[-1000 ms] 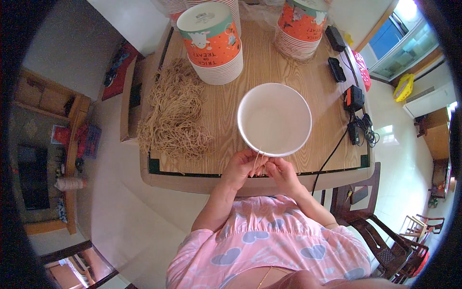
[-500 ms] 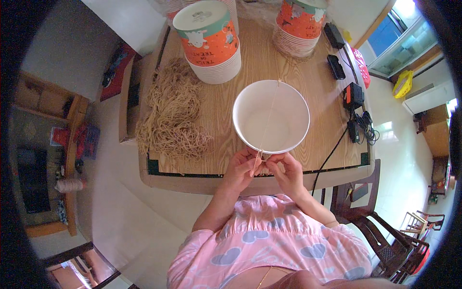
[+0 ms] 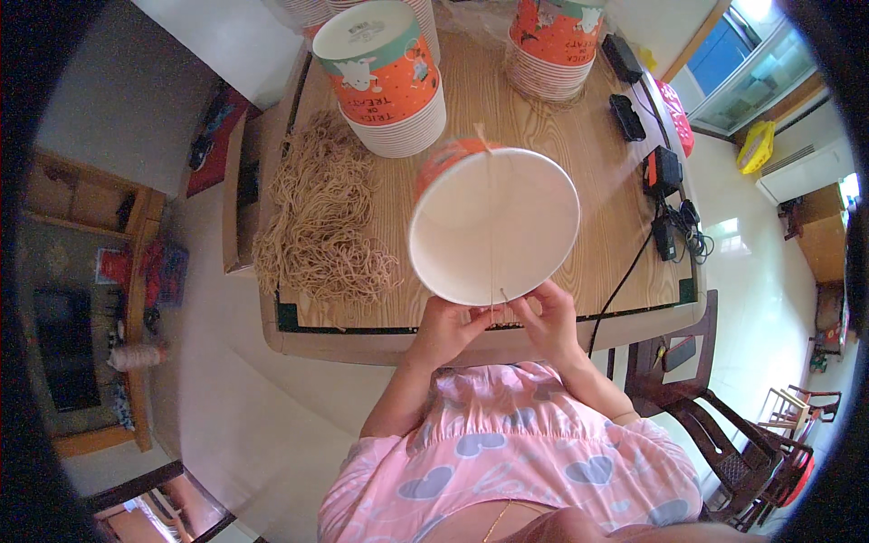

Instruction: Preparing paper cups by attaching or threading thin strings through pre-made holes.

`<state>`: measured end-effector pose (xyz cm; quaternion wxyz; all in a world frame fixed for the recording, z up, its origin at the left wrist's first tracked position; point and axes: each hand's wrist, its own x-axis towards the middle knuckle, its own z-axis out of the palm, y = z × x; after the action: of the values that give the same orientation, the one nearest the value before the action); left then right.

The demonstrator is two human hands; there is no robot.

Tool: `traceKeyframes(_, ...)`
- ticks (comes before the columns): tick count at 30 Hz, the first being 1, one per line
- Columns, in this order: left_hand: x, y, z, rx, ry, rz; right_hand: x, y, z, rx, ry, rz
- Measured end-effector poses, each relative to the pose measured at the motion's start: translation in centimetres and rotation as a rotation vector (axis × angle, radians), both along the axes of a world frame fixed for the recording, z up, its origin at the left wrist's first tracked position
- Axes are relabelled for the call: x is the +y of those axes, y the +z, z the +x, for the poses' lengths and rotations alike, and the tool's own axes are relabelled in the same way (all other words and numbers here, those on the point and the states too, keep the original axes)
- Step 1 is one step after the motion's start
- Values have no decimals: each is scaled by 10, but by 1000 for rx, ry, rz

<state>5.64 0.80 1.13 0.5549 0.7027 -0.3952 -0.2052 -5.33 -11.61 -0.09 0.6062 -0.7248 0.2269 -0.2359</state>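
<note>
A white-lined paper bucket (image 3: pixel 471 222) with an orange outside is tilted on the table, its open mouth turned toward me. A thin beige string (image 3: pixel 491 217) runs across the mouth from the far rim to the near rim. At the near rim, my left hand (image 3: pixel 450 328) is closed on the bucket's edge left of the string. Just right of it my right hand (image 3: pixel 550 324) grips the same rim, thumb close to a short string end. The fingertips behind the rim are partly hidden.
Left on the wooden table (image 3: pixel 398 271) lies a heap of beige strings (image 3: pixel 321 217). Behind stand a stack of upside-down paper buckets (image 3: pixel 385 86) and another stack (image 3: pixel 552 54). Black adapters and cables (image 3: pixel 665 181) line the right side. A dark wooden chair (image 3: pixel 670 371) stands right.
The bucket has tipped toward me, showing its orange far side. My hands have moved from the string in front of the rim to the rim itself, slightly farther apart.
</note>
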Motion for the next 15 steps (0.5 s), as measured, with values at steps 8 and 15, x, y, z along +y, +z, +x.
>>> traceKeyframes(8, 7, 0, -9, 248, -4, -56, -1, 16, -2, 8, 61, 33)
traceKeyframes(15, 6, 4, -13, -186, 84, 100, 1, 17, -2, 19, 27, -49)
